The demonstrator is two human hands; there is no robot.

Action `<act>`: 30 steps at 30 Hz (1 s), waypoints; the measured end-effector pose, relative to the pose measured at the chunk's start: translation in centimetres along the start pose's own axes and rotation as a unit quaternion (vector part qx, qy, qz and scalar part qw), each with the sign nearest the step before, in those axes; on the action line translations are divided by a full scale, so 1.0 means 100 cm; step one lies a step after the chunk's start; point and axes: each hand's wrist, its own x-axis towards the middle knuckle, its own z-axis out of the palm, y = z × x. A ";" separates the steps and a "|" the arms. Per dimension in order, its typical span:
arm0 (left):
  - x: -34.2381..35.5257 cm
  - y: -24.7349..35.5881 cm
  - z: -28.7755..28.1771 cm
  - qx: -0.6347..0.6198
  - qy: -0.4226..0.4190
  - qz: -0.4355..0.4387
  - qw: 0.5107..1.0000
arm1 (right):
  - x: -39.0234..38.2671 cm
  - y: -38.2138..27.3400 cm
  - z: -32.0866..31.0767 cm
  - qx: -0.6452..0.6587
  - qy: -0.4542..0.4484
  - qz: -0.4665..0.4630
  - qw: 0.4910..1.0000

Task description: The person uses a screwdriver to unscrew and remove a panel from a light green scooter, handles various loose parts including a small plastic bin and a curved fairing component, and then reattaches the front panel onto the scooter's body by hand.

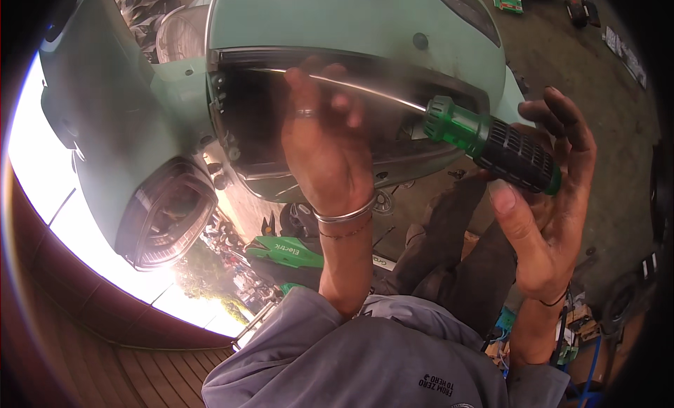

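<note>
A long-shafted screwdriver with a green and black handle lies slantwise across the middle of the view. My right hand holds its handle, thumb below and fingers around the far side, some of them raised. My left hand is at the opening of a pale green vehicle body. Its thumb crosses in front of the metal shaft and the other fingers curl behind, partly blurred. The shaft's tip end reaches the upper left of the dark open compartment; what it touches there I cannot make out.
To the left stands another pale green panel with a lamp below it. A bright green part is beyond my left forearm. On the floor at the upper right are a small green box and a dark object.
</note>
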 end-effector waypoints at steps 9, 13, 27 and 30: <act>0.007 -0.001 -0.007 -0.016 0.030 -0.024 0.999 | 0.003 -0.016 -0.002 0.023 -0.058 0.152 0.986; 0.008 -0.003 -0.007 -0.020 0.070 -0.018 0.997 | 0.014 0.008 -0.007 -0.280 -0.152 -0.243 0.916; 0.004 -0.005 -0.010 -0.070 0.048 -0.004 0.996 | 0.033 -0.007 -0.008 -0.347 -0.250 -0.327 0.843; 0.002 -0.009 -0.011 -0.085 0.060 -0.009 0.995 | 0.050 -0.034 -0.007 0.212 -0.245 0.506 0.799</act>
